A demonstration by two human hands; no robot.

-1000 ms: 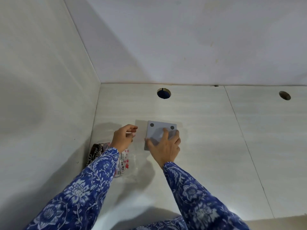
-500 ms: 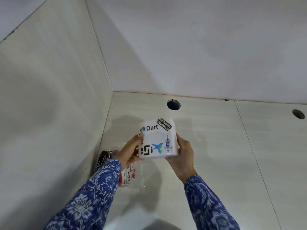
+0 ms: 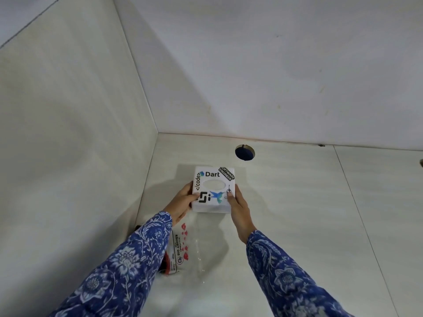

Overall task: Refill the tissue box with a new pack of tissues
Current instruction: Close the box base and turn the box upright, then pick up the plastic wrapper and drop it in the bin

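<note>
While both hands, left (image 3: 183, 200) and right (image 3: 238, 207), grip the tissue box (image 3: 214, 189), it sits on a pale counter (image 3: 297, 202) cornered by white walls (image 3: 251, 65).

White square tissue box (image 3: 214, 189) with stickers sits between my hands: left hand (image 3: 180, 203) on its left side, right hand (image 3: 239, 208) on its right. Behind it, a round hole (image 3: 245, 152) in the pale counter (image 3: 297, 202). Before it, under my left sleeve (image 3: 128, 259), lies a clear printed plastic wrapper (image 3: 185, 248). Walls stand left and behind.
</note>
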